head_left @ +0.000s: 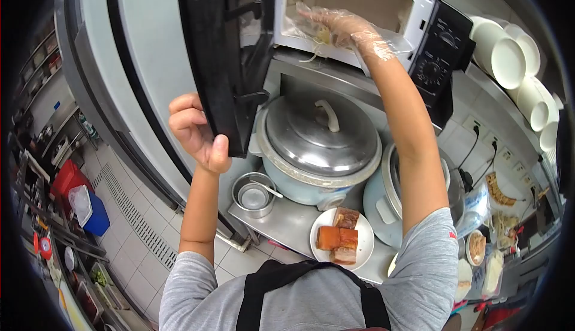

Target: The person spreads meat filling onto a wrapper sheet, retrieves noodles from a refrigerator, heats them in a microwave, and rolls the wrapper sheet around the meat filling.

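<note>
My left hand point(200, 130) grips the lower edge of the black microwave door point(218, 61), which is swung open. My right hand point(341, 24), in a clear plastic glove point(380, 46), reaches into the mouth of the white microwave point(413, 7). Under its palm are pale, thin strands of food point(323, 35), some dangling over the front lip. Its fingertips are partly hidden by the crumpled plastic. Below stands a large rice cooker point(299, 184) with a metal lid point(305, 139). A white plate point(318, 260) in front of it carries several browned meat blocks point(337, 237).
Metal bowls point(253, 196) sit left of the cooker, and a second cooker point(383, 202) stands to the right. White bowls point(506, 61) are stacked on a shelf at right. Power cords point(472, 150) hang from wall sockets. A blue bin point(96, 214) stands on the tiled floor at left.
</note>
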The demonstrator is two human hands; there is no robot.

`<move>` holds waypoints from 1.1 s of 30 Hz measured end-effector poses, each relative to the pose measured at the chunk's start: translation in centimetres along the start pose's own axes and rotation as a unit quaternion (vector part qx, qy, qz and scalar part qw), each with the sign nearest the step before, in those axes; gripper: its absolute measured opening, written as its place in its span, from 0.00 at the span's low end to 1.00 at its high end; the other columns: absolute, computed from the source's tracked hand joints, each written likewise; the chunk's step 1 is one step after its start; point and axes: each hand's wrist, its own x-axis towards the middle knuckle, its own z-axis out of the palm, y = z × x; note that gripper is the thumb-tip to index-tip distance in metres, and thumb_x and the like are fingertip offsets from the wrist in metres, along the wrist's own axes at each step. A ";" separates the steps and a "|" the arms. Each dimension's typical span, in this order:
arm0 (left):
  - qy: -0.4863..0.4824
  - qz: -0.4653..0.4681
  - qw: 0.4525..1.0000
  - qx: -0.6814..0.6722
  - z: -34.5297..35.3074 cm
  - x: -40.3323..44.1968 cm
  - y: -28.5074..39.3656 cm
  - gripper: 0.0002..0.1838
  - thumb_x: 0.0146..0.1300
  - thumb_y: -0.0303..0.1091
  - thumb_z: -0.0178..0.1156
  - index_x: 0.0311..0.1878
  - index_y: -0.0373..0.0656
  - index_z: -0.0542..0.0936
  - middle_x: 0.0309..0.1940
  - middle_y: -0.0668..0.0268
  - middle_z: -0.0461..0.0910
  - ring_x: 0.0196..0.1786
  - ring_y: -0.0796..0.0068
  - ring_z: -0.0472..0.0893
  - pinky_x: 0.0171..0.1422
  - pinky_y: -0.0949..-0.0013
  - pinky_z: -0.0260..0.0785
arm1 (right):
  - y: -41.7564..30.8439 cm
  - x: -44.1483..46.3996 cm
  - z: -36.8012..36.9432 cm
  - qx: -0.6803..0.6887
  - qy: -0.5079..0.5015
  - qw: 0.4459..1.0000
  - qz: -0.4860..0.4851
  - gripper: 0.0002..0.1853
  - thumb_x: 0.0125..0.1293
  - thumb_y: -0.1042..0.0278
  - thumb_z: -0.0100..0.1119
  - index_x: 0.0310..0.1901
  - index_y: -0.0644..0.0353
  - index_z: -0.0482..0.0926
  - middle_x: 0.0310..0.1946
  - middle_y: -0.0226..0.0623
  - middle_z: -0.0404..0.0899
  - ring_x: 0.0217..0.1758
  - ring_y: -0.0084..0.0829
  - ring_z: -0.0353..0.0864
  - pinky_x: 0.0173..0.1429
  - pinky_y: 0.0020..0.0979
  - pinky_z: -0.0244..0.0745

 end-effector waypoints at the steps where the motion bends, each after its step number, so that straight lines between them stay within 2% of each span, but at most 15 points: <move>1: 0.003 0.005 1.000 0.005 -0.4 0.1 -0.2 0.21 0.48 0.43 0.58 0.38 0.42 0.62 0.39 0.59 0.62 0.39 0.71 0.66 0.46 0.68 0.62 | 0.4 0.9 -0.3 -0.001 0.004 1.000 -0.006 0.50 0.42 0.86 0.57 0.69 0.30 0.61 0.62 0.38 0.71 0.57 0.36 0.76 0.59 0.34 0.72; 3: -0.013 0.002 1.000 0.010 -1.0 0.1 -0.5 0.21 0.49 0.47 0.58 0.38 0.45 0.62 0.42 0.59 0.66 0.45 0.71 0.69 0.52 0.68 0.64 | -0.6 1.6 -3.4 0.082 -0.235 0.962 0.115 0.44 0.39 0.79 0.59 0.64 0.32 0.70 0.49 0.34 0.81 0.41 0.31 0.79 0.49 0.31 0.74; 4: -0.008 -0.001 1.000 0.005 -1.1 0.1 -0.8 0.22 0.48 0.47 0.58 0.37 0.45 0.62 0.42 0.60 0.66 0.45 0.71 0.69 0.52 0.67 0.65 | 2.0 2.4 -0.9 0.279 -0.210 0.927 0.140 0.36 0.38 0.73 0.58 0.57 0.39 0.77 0.39 0.33 0.84 0.30 0.28 0.75 0.42 0.28 0.72; 5: -0.006 -0.001 1.000 0.006 -1.1 0.1 -0.9 0.22 0.48 0.47 0.58 0.37 0.45 0.62 0.42 0.60 0.66 0.45 0.71 0.69 0.52 0.67 0.65 | 1.6 2.7 -1.3 0.278 -0.210 0.927 0.138 0.36 0.38 0.73 0.58 0.57 0.39 0.77 0.39 0.33 0.84 0.30 0.28 0.75 0.42 0.28 0.72; 7: 0.005 -0.019 0.999 -0.026 -1.1 0.0 -1.0 0.22 0.48 0.48 0.58 0.37 0.45 0.62 0.42 0.60 0.66 0.45 0.70 0.69 0.52 0.67 0.65 | 0.9 2.9 -2.4 0.040 -0.235 0.965 0.110 0.31 0.41 0.71 0.58 0.54 0.47 0.79 0.42 0.38 0.83 0.36 0.32 0.80 0.45 0.31 0.74; 8: 0.006 -0.019 0.999 -0.027 -1.1 0.1 -1.2 0.22 0.48 0.48 0.58 0.37 0.45 0.62 0.42 0.60 0.66 0.45 0.70 0.69 0.52 0.67 0.65 | 1.4 3.0 -1.8 0.038 -0.235 0.965 0.110 0.31 0.41 0.71 0.58 0.54 0.47 0.79 0.42 0.38 0.83 0.36 0.32 0.80 0.45 0.31 0.74; 10: 0.010 0.008 1.000 -0.027 -1.2 0.3 -1.3 0.21 0.47 0.44 0.58 0.37 0.41 0.63 0.38 0.59 0.63 0.38 0.70 0.67 0.43 0.67 0.64 | 3.3 3.3 -0.1 0.020 -0.028 0.992 0.123 0.22 0.47 0.68 0.59 0.48 0.53 0.80 0.43 0.42 0.82 0.44 0.39 0.82 0.49 0.37 0.76; 11: 0.012 0.008 1.000 -0.027 -1.3 0.4 -1.4 0.21 0.47 0.44 0.58 0.37 0.41 0.63 0.38 0.59 0.63 0.38 0.70 0.67 0.43 0.67 0.64 | 3.9 3.8 -0.2 0.019 -0.029 0.992 0.122 0.22 0.47 0.68 0.59 0.48 0.53 0.80 0.43 0.42 0.82 0.44 0.39 0.82 0.49 0.37 0.76; 14: 0.008 0.014 1.000 -0.021 -1.6 0.6 -1.5 0.21 0.48 0.45 0.59 0.37 0.41 0.64 0.38 0.59 0.63 0.38 0.70 0.67 0.43 0.68 0.64 | 4.8 4.7 -0.2 -0.058 0.054 0.969 0.236 0.14 0.63 0.60 0.52 0.48 0.53 0.80 0.47 0.47 0.80 0.49 0.47 0.80 0.54 0.44 0.73; 18: 0.016 -0.001 0.999 -0.032 -1.6 0.5 -1.4 0.22 0.49 0.47 0.60 0.37 0.41 0.64 0.38 0.59 0.63 0.37 0.70 0.68 0.42 0.68 0.65 | 4.8 5.8 2.6 -0.111 -0.009 0.966 0.232 0.16 0.65 0.57 0.49 0.49 0.53 0.80 0.49 0.47 0.79 0.53 0.46 0.78 0.56 0.45 0.71; 21: 0.006 0.001 1.000 -0.030 -1.7 0.6 -1.3 0.22 0.50 0.48 0.59 0.38 0.41 0.64 0.38 0.58 0.64 0.37 0.70 0.68 0.41 0.67 0.66 | 4.4 6.6 4.2 0.036 -0.001 0.974 0.225 0.19 0.65 0.53 0.47 0.49 0.53 0.80 0.54 0.48 0.77 0.58 0.45 0.75 0.59 0.44 0.69; 23: -0.002 0.007 0.999 -0.033 -2.0 0.7 -1.4 0.22 0.51 0.48 0.59 0.38 0.41 0.65 0.38 0.58 0.64 0.37 0.70 0.68 0.41 0.67 0.66 | 3.1 6.5 2.7 0.053 -0.124 0.960 0.244 0.22 0.64 0.51 0.47 0.53 0.53 0.78 0.59 0.47 0.73 0.62 0.44 0.72 0.63 0.42 0.66; 26: -0.023 0.017 1.000 0.005 -2.8 0.6 -1.6 0.22 0.51 0.48 0.59 0.39 0.41 0.65 0.38 0.58 0.64 0.37 0.70 0.68 0.41 0.67 0.66 | 1.5 6.3 2.1 0.000 -0.062 0.941 0.333 0.24 0.62 0.49 0.50 0.54 0.53 0.78 0.60 0.45 0.73 0.62 0.44 0.72 0.64 0.41 0.66; 30: -0.020 0.007 1.000 0.020 -3.6 0.5 -2.0 0.23 0.51 0.49 0.59 0.39 0.41 0.66 0.38 0.57 0.65 0.39 0.69 0.68 0.44 0.67 0.65 | 3.1 5.8 3.1 -0.045 -0.091 0.940 0.326 0.23 0.61 0.52 0.53 0.55 0.52 0.78 0.58 0.43 0.75 0.63 0.43 0.72 0.65 0.40 0.66; 33: -0.015 -0.016 0.999 0.029 -4.5 0.2 -2.1 0.23 0.51 0.48 0.58 0.41 0.41 0.65 0.42 0.57 0.65 0.43 0.70 0.68 0.48 0.67 0.64 | 5.9 6.4 4.9 -0.042 -0.107 0.964 0.240 0.21 0.61 0.56 0.54 0.55 0.51 0.78 0.55 0.43 0.77 0.60 0.44 0.74 0.63 0.40 0.68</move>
